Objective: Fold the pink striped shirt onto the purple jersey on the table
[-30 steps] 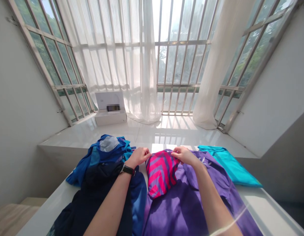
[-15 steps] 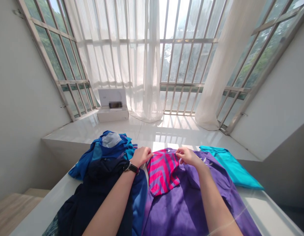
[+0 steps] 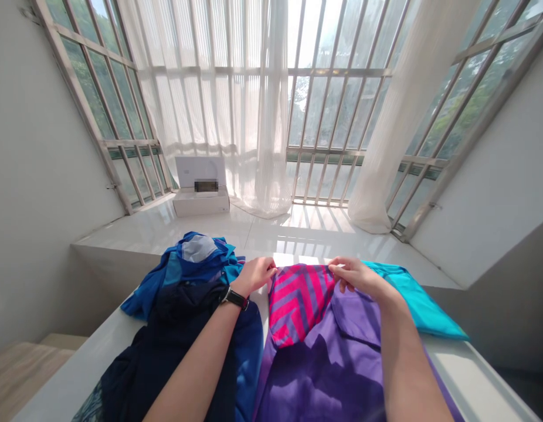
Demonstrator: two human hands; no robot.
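A purple shirt lies spread on the white table, with a pink-and-purple chevron part at its upper left. My left hand, a dark watch on its wrist, pinches the upper left corner of that patterned part. At its upper right corner, my right hand grips the same cloth between thumb and fingers. The top edge runs fairly straight between the two hands. My right forearm covers much of the shirt's right side.
Dark navy clothes lie left of the shirt, with a crumpled blue garment behind them. A folded turquoise garment is at the right. An open white box sits on the window ledge, beside sheer curtains.
My right hand has moved right, drawing out the patterned part's top edge. That part looks wider and flatter; the shirt's right side has shifted. My left hand moved slightly.
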